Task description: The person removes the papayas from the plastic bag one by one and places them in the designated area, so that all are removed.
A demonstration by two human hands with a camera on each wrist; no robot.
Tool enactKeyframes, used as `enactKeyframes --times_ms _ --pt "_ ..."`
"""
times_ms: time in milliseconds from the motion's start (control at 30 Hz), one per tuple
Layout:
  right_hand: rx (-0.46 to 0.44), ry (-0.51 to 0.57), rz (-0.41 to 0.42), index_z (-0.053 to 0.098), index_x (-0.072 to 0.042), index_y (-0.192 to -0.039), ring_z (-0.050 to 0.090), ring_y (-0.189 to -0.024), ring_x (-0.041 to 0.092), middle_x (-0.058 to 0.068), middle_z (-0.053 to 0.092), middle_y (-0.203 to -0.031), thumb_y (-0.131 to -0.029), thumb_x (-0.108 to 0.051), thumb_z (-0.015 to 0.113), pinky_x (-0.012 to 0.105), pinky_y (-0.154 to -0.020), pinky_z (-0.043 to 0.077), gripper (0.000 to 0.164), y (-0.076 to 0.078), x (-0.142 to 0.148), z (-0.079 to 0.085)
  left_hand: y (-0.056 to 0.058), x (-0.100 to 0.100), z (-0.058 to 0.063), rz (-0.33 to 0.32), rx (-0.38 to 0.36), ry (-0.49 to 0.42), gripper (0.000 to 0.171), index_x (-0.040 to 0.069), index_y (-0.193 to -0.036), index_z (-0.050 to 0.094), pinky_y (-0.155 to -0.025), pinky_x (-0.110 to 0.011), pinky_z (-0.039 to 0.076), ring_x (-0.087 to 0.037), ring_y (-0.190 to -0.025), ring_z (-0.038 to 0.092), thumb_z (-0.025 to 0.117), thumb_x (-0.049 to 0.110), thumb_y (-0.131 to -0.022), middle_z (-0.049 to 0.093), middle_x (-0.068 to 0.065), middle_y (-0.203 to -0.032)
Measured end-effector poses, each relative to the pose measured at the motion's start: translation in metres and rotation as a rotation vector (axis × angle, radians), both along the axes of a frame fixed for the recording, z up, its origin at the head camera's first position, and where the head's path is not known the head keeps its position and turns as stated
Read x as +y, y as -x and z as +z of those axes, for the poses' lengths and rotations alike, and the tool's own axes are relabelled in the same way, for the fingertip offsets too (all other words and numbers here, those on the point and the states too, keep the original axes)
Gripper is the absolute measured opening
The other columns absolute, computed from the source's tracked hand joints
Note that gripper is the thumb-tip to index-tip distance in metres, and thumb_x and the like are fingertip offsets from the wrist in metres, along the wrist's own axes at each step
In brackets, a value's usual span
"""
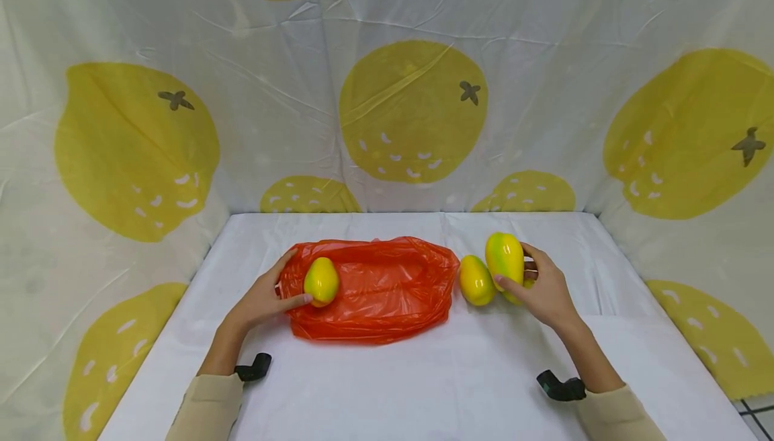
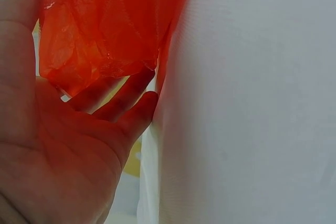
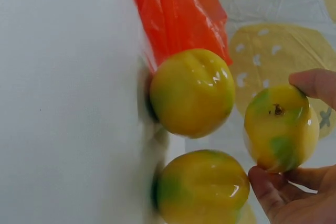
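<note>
A red plastic bag point(image 1: 387, 293) lies spread on the table, with a yellow mango point(image 1: 322, 282) on its left end. My left hand point(image 1: 263, 300) holds the bag's left end, its thumb against that mango and its fingers at the bag's edge. In the left wrist view, those fingers pass behind the red plastic point(image 2: 105, 24). My right hand point(image 1: 547, 296) grips a yellow-green mango point(image 1: 504, 256) between thumb and fingers, raised over the table. Below it, a second mango point(image 1: 476, 281) rests by the bag's right end. Another mango point(image 3: 205, 187) sits beside that one, mostly hidden in the head view.
A white cloth covers the table point(image 1: 387, 387). Behind and at both sides hang cloth walls point(image 1: 272, 105) printed with large yellow lemons. Each wrist carries a black mount, the left mount point(image 1: 254, 367) and the right mount point(image 1: 561, 387).
</note>
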State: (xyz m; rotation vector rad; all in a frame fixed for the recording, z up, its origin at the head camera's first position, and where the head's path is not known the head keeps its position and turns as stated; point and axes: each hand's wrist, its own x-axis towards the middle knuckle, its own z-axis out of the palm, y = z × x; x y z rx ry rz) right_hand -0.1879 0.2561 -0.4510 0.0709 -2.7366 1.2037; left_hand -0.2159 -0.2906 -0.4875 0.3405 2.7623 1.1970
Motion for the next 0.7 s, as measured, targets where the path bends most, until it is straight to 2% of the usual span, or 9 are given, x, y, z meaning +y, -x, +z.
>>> enactKeyframes --times_ms 233,433,500,633,700 --pt "0.015 0.007 -0.003 0.035 -0.003 -0.157 0.058 -0.118 0.041 0.024 0.048 -0.148 -0.091 -0.045 0.076 0.059 -0.101 0.054 0.088 0.0 0.01 0.004 0.002 0.0 -0.001 0.015 0.0 0.016 0.11 0.025 -0.167 0.013 -0.111 -0.067 0.043 -0.047 -0.15 0.034 0.079 0.054 -0.084 0.028 -0.017 -0.168" --pt "0.009 -0.008 -0.04 0.035 -0.004 -0.158 0.058 -0.115 0.038 0.023 0.049 -0.147 -0.092 -0.044 0.075 0.042 -0.094 0.055 0.087 0.001 0.023 0.005 0.002 0.0 -0.001 0.022 -0.012 0.017 0.112 0.028 -0.167 0.013 -0.109 -0.067 0.044 -0.046 -0.151 0.033 0.08 0.056 -0.082 0.028 -0.015 -0.169" --pt "0.0 -0.012 -0.057 0.033 -0.005 -0.159 0.058 -0.116 0.04 0.024 0.048 -0.147 -0.093 -0.044 0.075 0.043 -0.094 0.056 0.088 0.001 0.028 0.004 0.002 0.0 -0.002 0.021 -0.014 0.016 0.112 0.028 -0.167 0.012 -0.109 -0.067 0.044 -0.046 -0.15 0.033 0.08 0.057 -0.082 0.028 -0.015 -0.169" --pt "-0.009 -0.011 -0.077 0.032 -0.003 -0.159 0.056 -0.117 0.043 0.027 0.046 -0.148 -0.093 -0.044 0.073 0.057 -0.097 0.053 0.088 0.002 0.038 0.0 0.001 0.0 -0.002 0.021 -0.014 0.014 0.113 0.027 -0.167 0.012 -0.109 -0.067 0.044 -0.046 -0.15 0.034 0.08 0.056 -0.082 0.029 -0.016 -0.168" --pt "-0.011 -0.015 -0.089 0.032 -0.002 -0.159 0.055 -0.118 0.044 0.028 0.046 -0.148 -0.094 -0.043 0.073 0.057 -0.097 0.052 0.088 0.002 0.042 -0.002 0.001 -0.001 -0.002 0.021 -0.014 0.011 0.113 0.028 -0.167 0.012 -0.11 -0.067 0.044 -0.046 -0.15 0.034 0.08 0.056 -0.082 0.029 -0.016 -0.168"
